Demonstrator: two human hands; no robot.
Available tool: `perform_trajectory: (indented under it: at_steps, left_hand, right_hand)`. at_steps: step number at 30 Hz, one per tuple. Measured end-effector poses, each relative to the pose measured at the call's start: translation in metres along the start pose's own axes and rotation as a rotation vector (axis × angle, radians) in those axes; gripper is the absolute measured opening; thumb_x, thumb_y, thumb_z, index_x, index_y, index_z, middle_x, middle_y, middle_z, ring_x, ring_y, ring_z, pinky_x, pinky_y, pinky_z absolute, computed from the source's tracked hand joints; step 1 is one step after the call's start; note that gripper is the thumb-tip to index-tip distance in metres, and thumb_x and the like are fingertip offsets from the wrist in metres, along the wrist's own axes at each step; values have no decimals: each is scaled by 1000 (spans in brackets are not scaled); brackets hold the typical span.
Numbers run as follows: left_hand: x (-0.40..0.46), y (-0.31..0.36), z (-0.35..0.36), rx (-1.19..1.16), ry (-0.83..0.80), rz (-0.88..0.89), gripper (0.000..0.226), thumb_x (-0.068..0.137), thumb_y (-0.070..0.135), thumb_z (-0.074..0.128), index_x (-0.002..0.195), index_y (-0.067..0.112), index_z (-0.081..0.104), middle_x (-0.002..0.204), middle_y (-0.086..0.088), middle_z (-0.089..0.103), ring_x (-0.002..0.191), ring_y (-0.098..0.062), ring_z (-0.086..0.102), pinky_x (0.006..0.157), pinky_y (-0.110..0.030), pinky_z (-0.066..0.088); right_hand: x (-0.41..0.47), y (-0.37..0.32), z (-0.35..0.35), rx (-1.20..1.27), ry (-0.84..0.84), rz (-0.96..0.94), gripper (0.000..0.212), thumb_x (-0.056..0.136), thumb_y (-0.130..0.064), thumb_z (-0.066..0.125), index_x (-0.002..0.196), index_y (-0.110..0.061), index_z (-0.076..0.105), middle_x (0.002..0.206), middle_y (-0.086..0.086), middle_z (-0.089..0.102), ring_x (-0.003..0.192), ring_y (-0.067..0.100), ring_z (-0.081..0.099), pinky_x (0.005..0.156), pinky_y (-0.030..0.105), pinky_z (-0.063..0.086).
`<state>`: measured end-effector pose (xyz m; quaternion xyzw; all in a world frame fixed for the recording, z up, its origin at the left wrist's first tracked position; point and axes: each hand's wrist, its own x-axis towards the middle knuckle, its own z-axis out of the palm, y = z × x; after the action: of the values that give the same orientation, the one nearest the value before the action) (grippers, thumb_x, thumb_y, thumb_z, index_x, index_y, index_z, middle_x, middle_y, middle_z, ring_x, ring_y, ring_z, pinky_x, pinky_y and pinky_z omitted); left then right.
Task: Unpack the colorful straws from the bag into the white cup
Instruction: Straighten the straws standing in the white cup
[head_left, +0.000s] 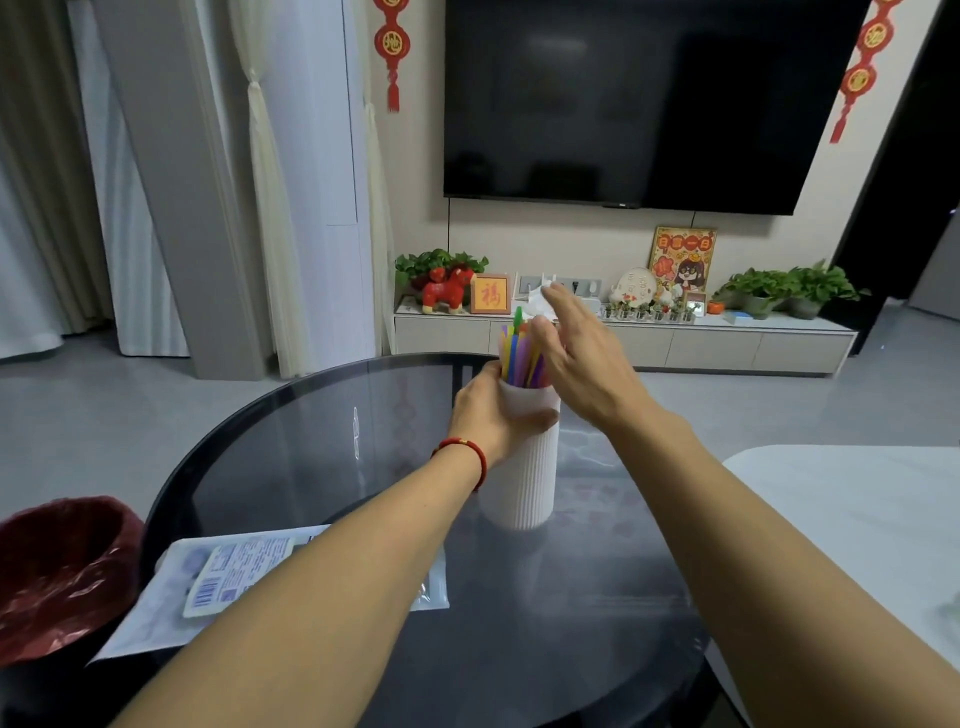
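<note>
Glass table (311, 441): left hand (491, 415) grips white cup (524, 478); right hand (582, 358), grip slack, over straws (519, 353); bag (171, 597) nearby.

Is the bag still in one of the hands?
No: the bag lies flat on the table, while the left hand grips the white cup.

Ribbed matt white cup (524, 467) on glossy glass table (311, 441).

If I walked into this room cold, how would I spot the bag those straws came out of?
Start at the round dark glass table in the middle of the room. On its near left edge, beside the bin with the red liner, lies the flat plastic bag, partly under the person's left forearm. Unlike the upright ribbed white cup full of colorful straws, it lies flat and carries a white barcode label.
</note>
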<state>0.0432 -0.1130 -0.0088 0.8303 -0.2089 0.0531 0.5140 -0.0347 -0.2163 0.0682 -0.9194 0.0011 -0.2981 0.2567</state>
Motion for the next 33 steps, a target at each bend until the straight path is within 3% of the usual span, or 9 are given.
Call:
perform_trajectory:
  at_steps: [5, 8, 12, 15, 18, 21, 24, 28, 33]
  left_hand:
    - [0, -1, -4, -99, -83, -25, 83, 64, 55, 84, 136, 35, 47, 120, 8, 65, 106, -16, 63, 91, -45, 56]
    - [-18, -10, -19, -11, -158, -108, 104, 69, 49, 86, 153, 22, 29, 147, -3, 51, 130, -28, 52, 104, -54, 48]
    - [-84, -47, -60, 226, -147, -110, 68, 84, 25, 72, 146, 21, 43, 147, -7, 47, 134, -24, 45, 110, -36, 40]
    - [-136, -74, -96, 515, -109, -48, 35, 83, 19, 61, 118, 21, 63, 118, 0, 61, 116, -21, 51, 95, -26, 41]
    - [-167, -89, -126, 579, -16, -203, 18, 77, 30, 58, 69, 16, 65, 71, 2, 66, 79, -21, 61, 67, -31, 44]
    - [-186, -99, -143, 372, -143, -530, 41, 81, 42, 57, 58, 8, 66, 48, -1, 62, 44, -21, 60, 43, -24, 43]
    - [-190, -109, -157, -7, -56, -752, 47, 91, 35, 57, 79, -10, 64, 44, -7, 60, 35, -24, 57, 36, -22, 43]
    - [-200, -124, -187, -179, 23, -820, 40, 91, 28, 63, 112, -7, 57, 70, -20, 62, 42, -28, 63, 45, -32, 56]
    - [-222, -148, -249, -459, 161, -865, 24, 95, 22, 62, 110, 4, 63, 89, -18, 70, 60, -31, 67, 52, -32, 60]
  right_hand:
    - [-49, 3, 9, 166, 342, 56, 40, 108, -16, 46, 147, -9, 53, 156, 8, 49, 148, 21, 41, 123, 39, 33]
    - [-92, 14, 33, 220, 395, 130, 24, 100, -8, 53, 121, -10, 65, 117, 3, 64, 106, 18, 62, 94, 43, 56]
    - [-123, 19, 75, 217, -39, 301, 19, 95, -11, 57, 99, -15, 75, 96, 4, 77, 84, 19, 70, 79, 44, 61]
    - [-131, 11, 113, 141, -356, 322, 27, 100, -21, 56, 122, -13, 69, 118, 11, 74, 108, 32, 70, 93, 41, 55]
    - [-126, -8, 147, 88, -442, 421, 50, 104, -38, 49, 145, -11, 46, 142, 20, 59, 127, 41, 58, 103, 45, 47]
    - [-113, -35, 169, 108, -451, 520, 59, 104, -44, 42, 156, -18, 33, 155, 21, 45, 136, 45, 50, 108, 50, 41]
    - [-109, -60, 182, 3, -525, 556, 50, 98, -40, 47, 141, -15, 51, 150, 14, 44, 130, 42, 55, 96, 44, 45]
    - [-119, -94, 205, 167, -542, 560, 27, 88, -31, 57, 93, -5, 62, 106, 17, 67, 94, 38, 72, 78, 36, 57]
    - [-129, -140, 249, 522, -664, 464, 23, 94, -23, 65, 82, -7, 75, 57, 7, 63, 45, 19, 55, 54, 30, 51]
